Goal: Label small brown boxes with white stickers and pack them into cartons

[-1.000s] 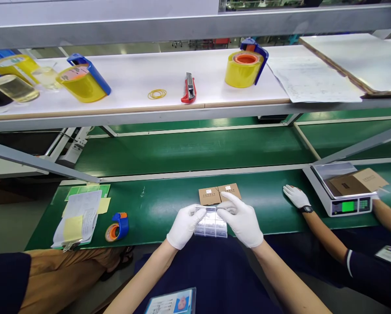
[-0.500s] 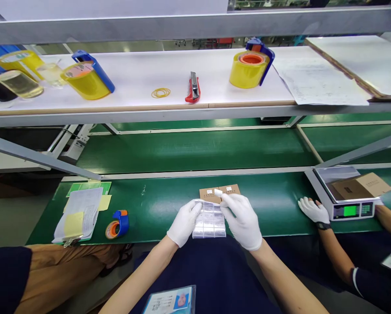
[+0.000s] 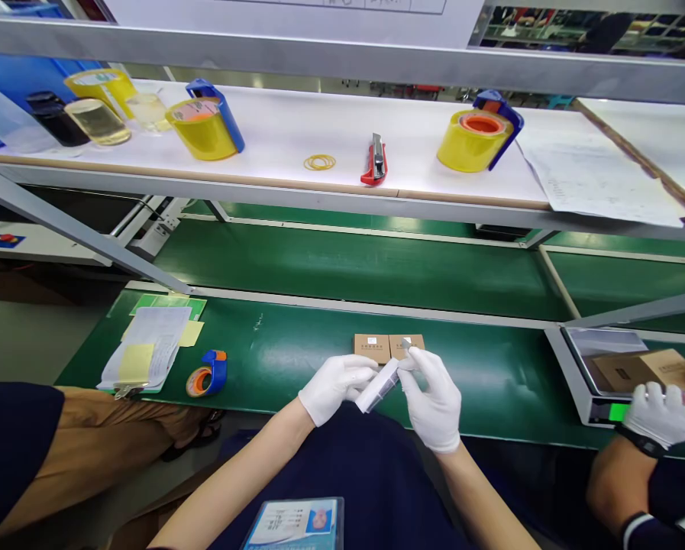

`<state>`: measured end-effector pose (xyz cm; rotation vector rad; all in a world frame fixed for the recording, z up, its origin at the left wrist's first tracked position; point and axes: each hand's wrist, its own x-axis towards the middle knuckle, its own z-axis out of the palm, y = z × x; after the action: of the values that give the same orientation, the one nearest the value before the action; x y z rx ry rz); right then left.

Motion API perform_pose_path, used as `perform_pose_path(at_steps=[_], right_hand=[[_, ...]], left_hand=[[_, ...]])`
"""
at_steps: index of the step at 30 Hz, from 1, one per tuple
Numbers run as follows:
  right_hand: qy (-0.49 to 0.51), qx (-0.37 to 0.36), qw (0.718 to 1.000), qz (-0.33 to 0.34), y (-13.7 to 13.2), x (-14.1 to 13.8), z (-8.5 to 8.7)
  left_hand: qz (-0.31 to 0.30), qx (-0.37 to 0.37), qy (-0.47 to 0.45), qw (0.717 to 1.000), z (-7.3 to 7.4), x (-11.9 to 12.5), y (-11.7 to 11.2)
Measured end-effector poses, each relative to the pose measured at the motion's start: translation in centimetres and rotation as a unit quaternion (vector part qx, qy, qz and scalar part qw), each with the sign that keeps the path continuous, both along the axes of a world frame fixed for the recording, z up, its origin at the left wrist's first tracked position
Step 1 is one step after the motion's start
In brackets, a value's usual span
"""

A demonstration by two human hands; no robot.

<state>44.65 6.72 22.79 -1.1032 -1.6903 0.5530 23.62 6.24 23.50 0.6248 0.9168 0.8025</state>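
My left hand [image 3: 337,388], in a white glove, is closed on the left side of a thin sheet with a grid of small clear-looking cells [image 3: 379,388]. The sheet is tilted nearly edge-on, so its face is mostly hidden. My right hand [image 3: 432,399], also gloved, is closed at the sheet's upper right end. At its fingertips a small greyish piece [image 3: 406,344] pokes up, too small to name. Two small brown cardboard boxes [image 3: 372,347] with white labels stand side by side on the green bench just beyond my hands.
A blue tape dispenser [image 3: 208,374] and a clipboard with papers [image 3: 153,344] lie to the left. At right, a co-worker's gloved hand [image 3: 660,416] is at a carton [image 3: 634,370] on a scale. The shelf above holds a red utility knife [image 3: 375,160], rubber bands [image 3: 320,162] and tape rolls.
The sheet has turned from facing me to nearly edge-on. My right hand's small piece has shifted slightly right. The co-worker's hand has moved from beside the scale to its front. The view has shifted.
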Motion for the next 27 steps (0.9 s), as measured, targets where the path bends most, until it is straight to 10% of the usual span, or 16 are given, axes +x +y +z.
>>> perform_pose_path(at_steps=[6,13,27], right_hand=[[-0.018,0.019,1.000,0.004,0.1,-0.1,0.2],[-0.035,0.060,0.997,0.013,0.7,0.4,0.4],[-0.159,-0.015,0.987,-0.026,0.7,0.2,1.8]], left_hand=[[-0.028,0.029,-0.109,0.993,0.2,0.7,-0.8],[0.035,0.087,0.148,0.985,-0.1,2.3,-1.6],[0.050,0.122,0.188,0.973,0.7,0.5,0.4]])
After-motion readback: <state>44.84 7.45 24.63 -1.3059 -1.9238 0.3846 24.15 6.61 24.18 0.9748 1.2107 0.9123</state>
